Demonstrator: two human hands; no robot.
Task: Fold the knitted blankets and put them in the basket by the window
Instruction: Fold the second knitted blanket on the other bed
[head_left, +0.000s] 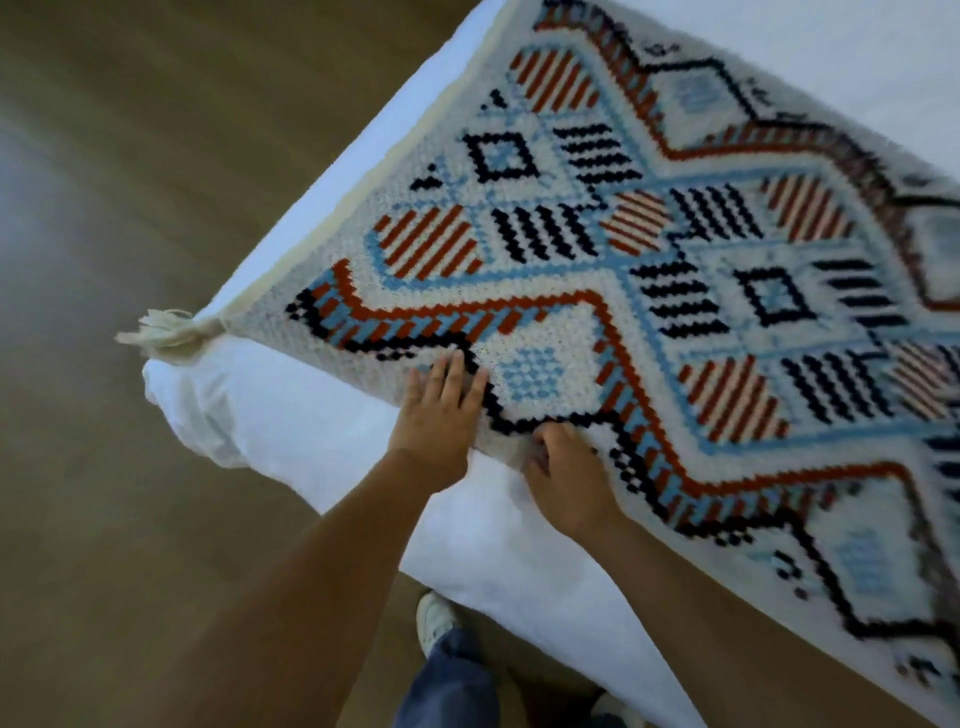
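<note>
Open wooden floor (104, 208) is seen across the left of the frame. A cream tassel (161, 332) at the blanket's corner overhangs the corner of the white bed (291, 410). The left hand (439, 415) is laid flat, fingers straight, on the near edge of the knitted blanket (649, 234). Just beside it, the right hand (566, 478) is curled round that edge. The blanket is spread over the bed toward the upper right.

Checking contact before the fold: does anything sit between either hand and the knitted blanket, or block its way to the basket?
Nothing visible: the left hand lies flat on the knitted blanket and the right hand grips its near edge. The basket is out of view, so that path cannot be judged.
</note>
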